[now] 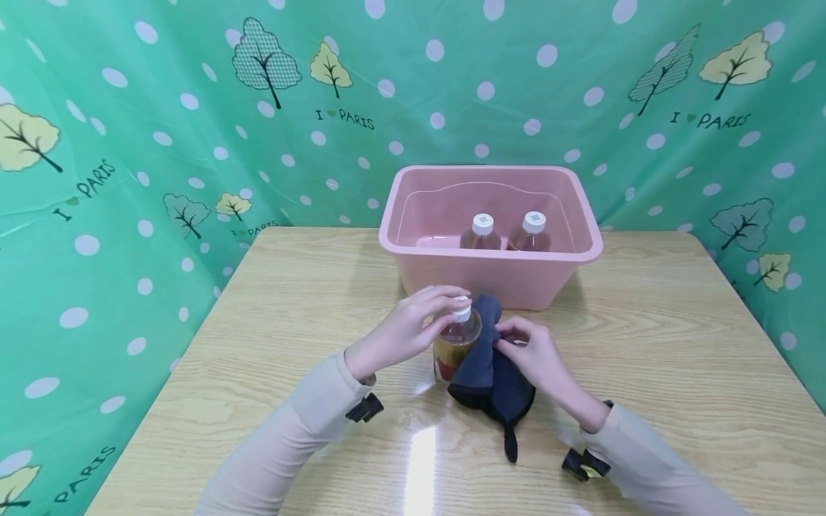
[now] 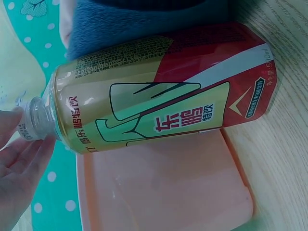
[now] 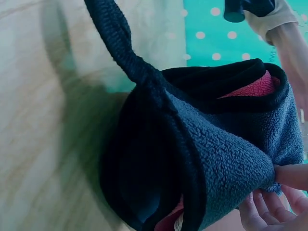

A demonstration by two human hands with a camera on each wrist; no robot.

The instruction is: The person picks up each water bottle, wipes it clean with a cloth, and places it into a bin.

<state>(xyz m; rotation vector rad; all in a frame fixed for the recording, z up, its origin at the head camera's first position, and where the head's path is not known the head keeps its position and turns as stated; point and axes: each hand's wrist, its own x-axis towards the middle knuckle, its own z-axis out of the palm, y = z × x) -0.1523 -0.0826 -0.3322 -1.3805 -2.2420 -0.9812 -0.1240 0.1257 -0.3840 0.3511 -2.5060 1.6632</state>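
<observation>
A plastic drink bottle (image 2: pixel 144 91) with a gold and red label and a white cap stands on the table, in front of the pink bin. My left hand (image 1: pixel 419 322) grips it by the cap, fingers and thumb on either side. Against the bottle's right side is a folded dark blue-grey cloth (image 1: pixel 480 365) with black edging and a hanging loop; some pink lining shows in the right wrist view. My right hand (image 1: pixel 532 351) pinches the cloth between thumb and fingers. Part of the bottle's body is hidden behind the cloth in the head view.
The pink bin (image 1: pixel 490 279) stands just beyond the hands at the back of the wooden table (image 1: pixel 290 301). Inside it are two bottles with white caps, a left one (image 1: pixel 482 226) and a right one (image 1: pixel 534 223). A green dotted curtain (image 1: pixel 439 86) hangs behind.
</observation>
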